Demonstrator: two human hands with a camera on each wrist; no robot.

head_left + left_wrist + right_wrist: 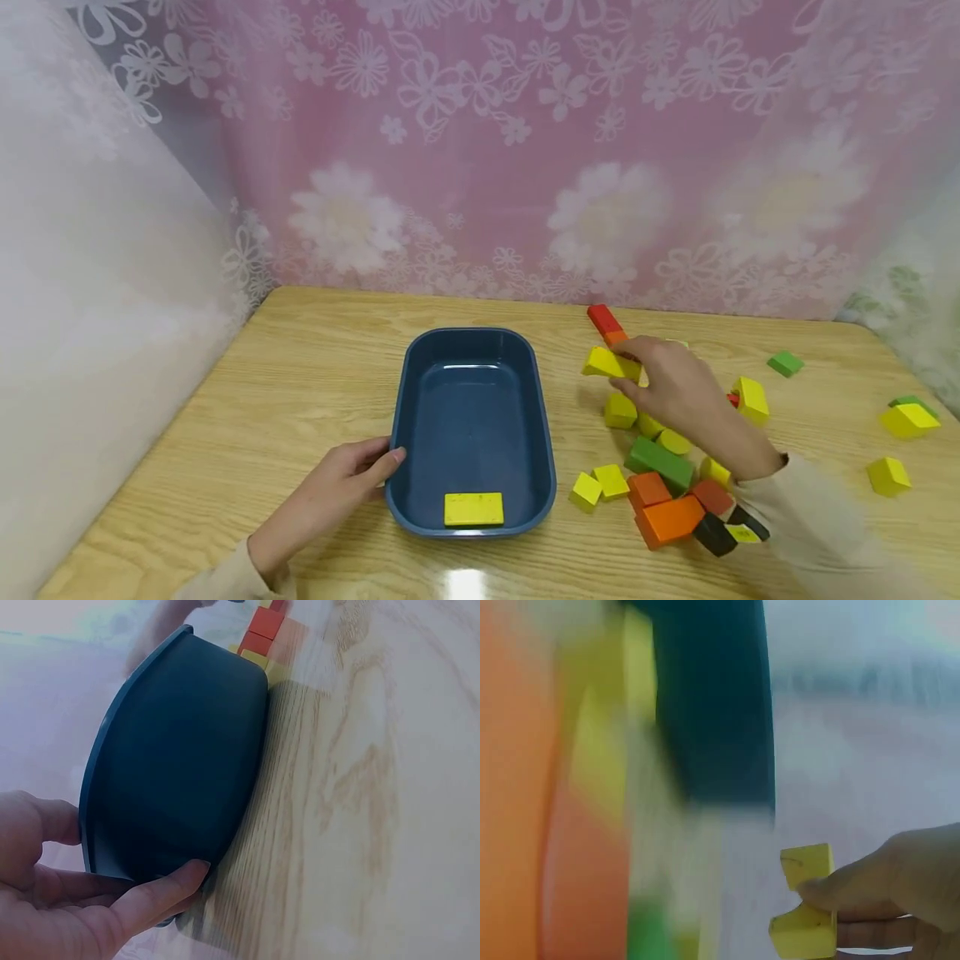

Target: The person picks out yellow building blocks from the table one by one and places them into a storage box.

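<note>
My left hand holds the left rim of a dark blue tray, thumb over the edge and fingers against the outer wall. Inside the tray, at its near end, lies a yellow rectangular block. Between thumb and fingers, my right hand pinches a yellow block with a curved notch, raised over the loose blocks right of the tray. The notch shows clearly in the right wrist view, where the same notched block sits at the fingertips.
Under the right forearm lie a green block, an orange block, black blocks and several yellow ones. A red block lies farther back. More green and yellow blocks are scattered at the far right. A flowered curtain hangs behind the table.
</note>
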